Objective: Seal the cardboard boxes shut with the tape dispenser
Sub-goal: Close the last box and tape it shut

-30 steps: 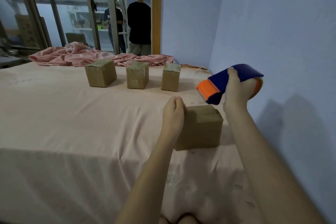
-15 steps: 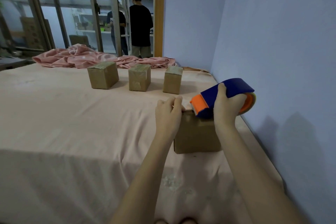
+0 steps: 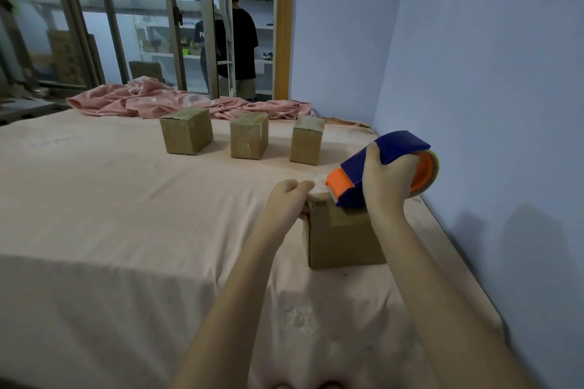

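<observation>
Starting tape on the near box (image 3: 343,238), my right hand (image 3: 384,183) gripping the tape dispenser (image 3: 373,172) on its top, left hand (image 3: 289,199) pinching the tape end; three boxes (image 3: 248,139) beyond look sealed.

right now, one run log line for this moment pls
step: taping near brown cardboard box | right hand: grips blue-orange tape dispenser | left hand: fingers curled at box top edge

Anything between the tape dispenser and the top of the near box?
Nothing visible. The right hand grips the tape dispenser, whose orange nose sits at the near box top's far edge. The left hand pinches at the box's far left corner, beside the nose, not under it. The three far boxes stand apart.
</observation>
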A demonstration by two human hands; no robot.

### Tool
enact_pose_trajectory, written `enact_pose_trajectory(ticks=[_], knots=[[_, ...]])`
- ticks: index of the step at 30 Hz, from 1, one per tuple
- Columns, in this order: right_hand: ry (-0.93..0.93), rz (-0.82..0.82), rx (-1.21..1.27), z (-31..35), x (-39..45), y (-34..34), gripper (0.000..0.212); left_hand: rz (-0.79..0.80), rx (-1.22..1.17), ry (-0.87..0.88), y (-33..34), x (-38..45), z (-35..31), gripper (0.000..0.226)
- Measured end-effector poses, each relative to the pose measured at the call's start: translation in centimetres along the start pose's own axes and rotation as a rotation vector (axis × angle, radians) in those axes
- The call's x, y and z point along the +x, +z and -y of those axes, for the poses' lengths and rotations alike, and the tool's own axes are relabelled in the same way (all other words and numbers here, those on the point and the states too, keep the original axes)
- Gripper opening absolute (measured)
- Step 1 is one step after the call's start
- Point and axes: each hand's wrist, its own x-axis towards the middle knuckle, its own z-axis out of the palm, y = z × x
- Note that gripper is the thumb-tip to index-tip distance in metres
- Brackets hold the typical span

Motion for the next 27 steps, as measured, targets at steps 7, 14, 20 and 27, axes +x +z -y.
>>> enact_pose_trajectory(ticks=[7,14,20,27], knots=[[-0.098,0.082,-0.06,-0.3,-0.4,0.4,0.051,-0.062,0.1,-0.001,-0.5,-0.1,-1.0,0.026],[-0.127,0.116,-0.137,-1.2,-0.6,0.3,0.054,0.017,0.24,-0.144,-0.5,-0.6,-1.2,0.034],[-0.245,0.146,-0.245,-0.4,-1.1,0.9,0.054,-0.042,0.172,-0.119,-0.2,-0.6,-0.8,0.038],[-0.201,0.119,-0.232,-0.3,-1.3,0.4,0.056,0.085,0.148,-0.234,-0.8,0.0,-2.8,0.027]])
